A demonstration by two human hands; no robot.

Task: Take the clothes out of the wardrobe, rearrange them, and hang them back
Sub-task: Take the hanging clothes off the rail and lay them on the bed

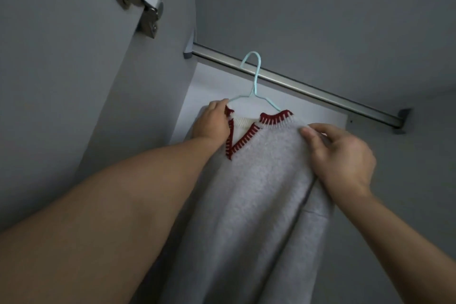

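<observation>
We hold a grey sweater on a pale blue hanger by the wardrobe rail.
Our left hand curls over its left shoulder beside the red-trimmed collar; our right hand pinches the right shoulder fabric between thumb and fingers.

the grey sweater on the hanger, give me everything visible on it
The sweater is a fuzzy light grey knit with a V-neck trimmed in dark red and white stitching, white ribbing showing inside the collar. It hangs on a thin pale blue hanger hooked over the metal wardrobe rail, body draping down out of frame. The left hand holds its left shoulder by the collar; the right hand pinches the right shoulder. A sleeve fold shows under the right hand.
</observation>
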